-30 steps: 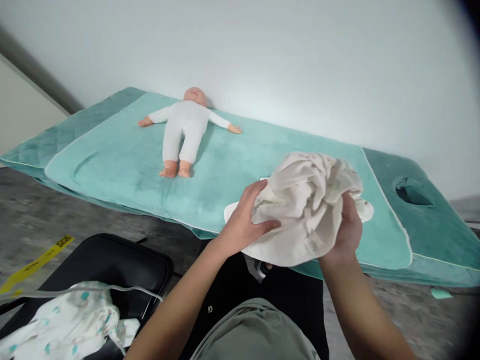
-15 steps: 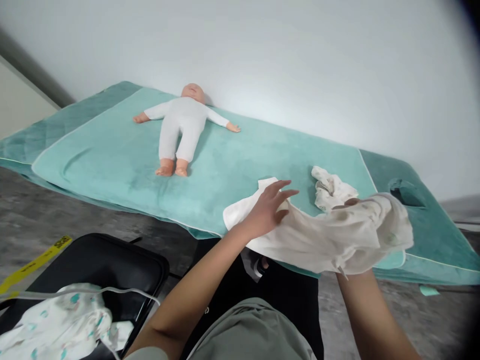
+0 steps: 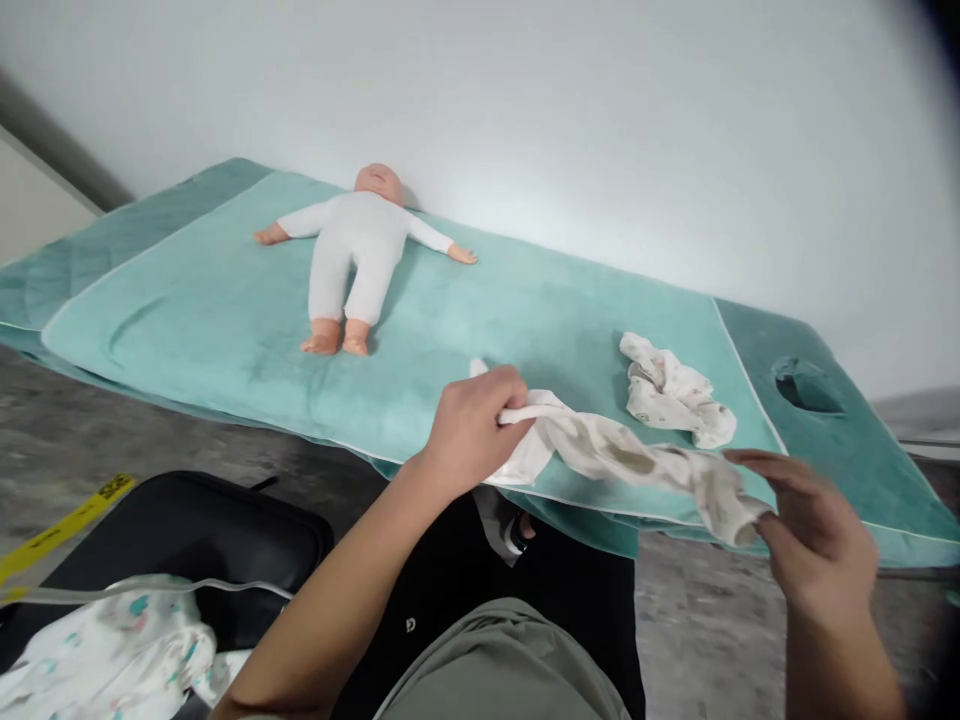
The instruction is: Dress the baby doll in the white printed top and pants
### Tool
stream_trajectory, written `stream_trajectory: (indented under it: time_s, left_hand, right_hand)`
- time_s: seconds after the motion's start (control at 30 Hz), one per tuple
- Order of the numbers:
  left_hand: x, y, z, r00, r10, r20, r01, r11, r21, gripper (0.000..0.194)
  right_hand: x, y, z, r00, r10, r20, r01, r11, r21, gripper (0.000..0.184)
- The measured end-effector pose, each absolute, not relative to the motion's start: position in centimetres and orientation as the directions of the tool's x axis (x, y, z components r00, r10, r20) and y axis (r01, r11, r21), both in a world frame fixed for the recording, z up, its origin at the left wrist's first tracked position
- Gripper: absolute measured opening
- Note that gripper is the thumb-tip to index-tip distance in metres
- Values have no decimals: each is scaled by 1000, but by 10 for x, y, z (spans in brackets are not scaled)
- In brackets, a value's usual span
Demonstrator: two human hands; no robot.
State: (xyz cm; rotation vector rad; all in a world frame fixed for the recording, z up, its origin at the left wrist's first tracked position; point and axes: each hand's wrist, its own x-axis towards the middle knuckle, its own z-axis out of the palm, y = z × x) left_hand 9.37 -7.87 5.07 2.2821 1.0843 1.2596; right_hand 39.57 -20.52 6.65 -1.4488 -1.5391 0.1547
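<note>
One green bed (image 3: 247,370) supporting one doll (image 3: 360,240), one crumpled cloth (image 3: 667,390), left hand (image 3: 480,425) closing on one twisted garment (image 3: 615,445), right hand (image 3: 817,540) half-open at its end.

Left hand (image 3: 476,428): one end of a long, twisted off-white cloth (image 3: 600,447) is gripped over the near edge.
Right hand (image 3: 825,545): blurred, with thumb and fingers parted at the cloth's other end, which is touched by the thumb.
Teal plush-covered bed (image 3: 225,300): topped by a lighter panel edged in white; a round hole (image 3: 806,388) is seen near its right end.
Crumpled white patterned fabric (image 3: 671,390): laid just beyond the cloth.
Baby doll in white bodysuit (image 3: 360,235): laid face up, arms spread.
Black padded chair (image 3: 225,520): partly covered by a white cloth with teal marks (image 3: 112,645).
</note>
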Motion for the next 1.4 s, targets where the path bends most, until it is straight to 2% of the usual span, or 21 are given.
stream_trajectory:
  time_s: [0.07, 0.1, 0.17, 0.23, 0.3, 0.5, 0.67, 0.77, 0.87, 0.97, 1.07, 1.17, 1.23, 1.3, 1.4]
  left_hand:
    - [103, -89, 60, 487, 644, 590, 476, -762, 439, 18]
    - [108, -96, 65, 566, 583, 583, 457, -810, 367, 15]
    - [119, -110, 77, 668, 449, 594, 392, -890, 232, 12]
    - [122, -124, 89, 684, 348, 641, 349, -928, 131, 15]
    - [117, -134, 97, 658, 371, 655, 411, -906, 101, 17]
    - [82, -126, 97, 526, 761, 380, 770, -615, 167, 25]
    - [55, -98, 92, 227, 885, 407, 867, -374, 330, 24]
    - [44, -86, 85, 138, 869, 476, 772, -395, 498, 19]
    - [41, -82, 76, 119, 846, 520, 532, -497, 685, 11]
    - [42, -85, 70, 178, 870, 459, 272, -492, 827, 8]
    - [43, -88, 69, 206, 910, 360, 249, -404, 880, 12]
    - [40, -86, 72, 136, 930, 341, 446, -365, 817, 10]
    - [36, -82, 72, 92, 939, 331, 626, -313, 715, 11]
    - [31, -76, 69, 74, 958, 278, 803, -222, 553, 14]
    - [24, -63, 59, 65, 982, 175, 955, -111, 273, 20]
  right_hand:
    - [355, -199, 81, 72, 784, 617, 557, 481, -677, 41]
    - [337, -195, 85, -4, 795, 607, 553, 507, -661, 47]
    - [315, -186, 86, -135, 838, 529, 611, 490, -622, 51]
    - [312, -179, 77, -196, 884, 424, 679, 434, -592, 47]
    - [322, -176, 64, -168, 900, 403, 720, 391, -573, 41]
    - [352, -172, 57, 75, 748, 659, 788, 361, -499, 39]
    - [363, -157, 64, 208, 660, 721, 886, 185, -425, 36]
    - [370, -154, 54, 242, 650, 721, 907, 113, -406, 29]
    - [370, -159, 45, 259, 677, 689, 901, 89, -425, 29]
    - [362, -169, 43, 199, 666, 719, 893, 179, -413, 31]
    - [359, -178, 44, 109, 680, 725, 883, 270, -385, 31]
    - [370, -178, 41, 222, 732, 644, 870, 150, -470, 31]
    - [383, -174, 38, 340, 755, 561, 842, 22, -539, 30]
    - [393, -168, 36, 400, 791, 464, 805, -61, -590, 27]
    - [398, -156, 37, 358, 897, 261, 771, -126, -624, 28]
